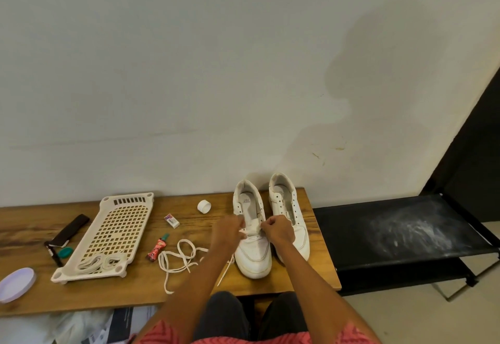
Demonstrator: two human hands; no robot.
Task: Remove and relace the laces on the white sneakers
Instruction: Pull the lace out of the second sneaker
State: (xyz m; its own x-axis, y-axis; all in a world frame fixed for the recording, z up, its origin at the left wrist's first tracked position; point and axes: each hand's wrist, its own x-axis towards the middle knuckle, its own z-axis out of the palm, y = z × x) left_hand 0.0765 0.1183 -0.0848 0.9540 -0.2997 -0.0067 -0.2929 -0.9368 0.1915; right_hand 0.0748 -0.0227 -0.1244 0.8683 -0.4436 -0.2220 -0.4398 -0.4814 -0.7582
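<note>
Hands at the lowest eyelets of the left sneaker [253,246], which sits at the right end of the desk [135,286] with its toe pointing near; the right sneaker [290,224] stands just beside it, no lace visible in it. The left hand [228,231] pinches one side of the lace [178,259], the right hand [278,228] pinches the other, fingers curled tight in both grips. Most of that lace trails loose over the desk to the left, so relacing looks barely begun. Best now: even both ends, keep the flat lace untwisted, draw it snug across the bottom pair, then cross upward. Another lace bundle [98,262] lies in the perforated tray [119,224], well to the left.
</note>
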